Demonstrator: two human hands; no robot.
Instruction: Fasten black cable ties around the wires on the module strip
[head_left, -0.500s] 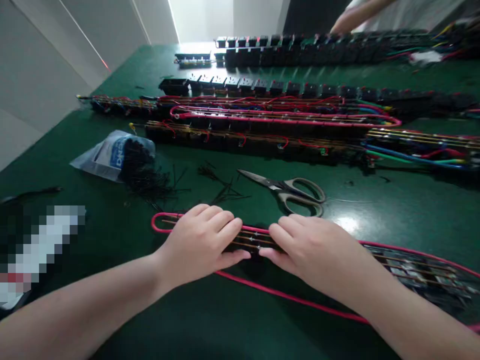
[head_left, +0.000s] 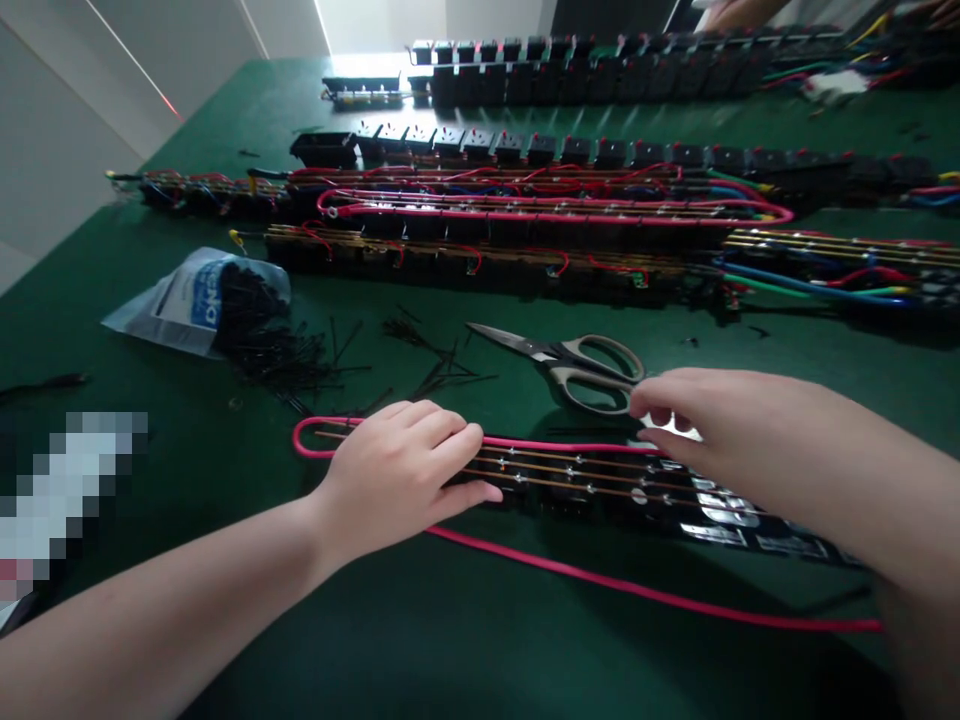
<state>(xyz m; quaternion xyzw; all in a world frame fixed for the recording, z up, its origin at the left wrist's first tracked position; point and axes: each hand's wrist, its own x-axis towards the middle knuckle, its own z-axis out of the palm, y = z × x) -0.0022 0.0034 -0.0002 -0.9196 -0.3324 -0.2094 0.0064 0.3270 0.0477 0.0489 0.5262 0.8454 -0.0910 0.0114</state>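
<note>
strip [head_left: 555, 476] sat gripped snug in the left hand [head_left: 409, 460]; right hand [head_left: 694, 415] was half-curled by its 2 o'clock edge, couldn't tell if holding anything; tabletop [head_left: 420, 640] ran past 6.

Left hand [head_left: 401, 462] gripping palm-down; right hand [head_left: 716, 412] loosely curled.

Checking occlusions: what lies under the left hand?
The red cable and railed black strip emerge from under the left hand; the stretches its palm and fingers cover cannot be seen.

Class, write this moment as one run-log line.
left hand: gripping wired strip | right hand: beside scissors, grasp unclear | red cable: along strip, looped at left end
</note>
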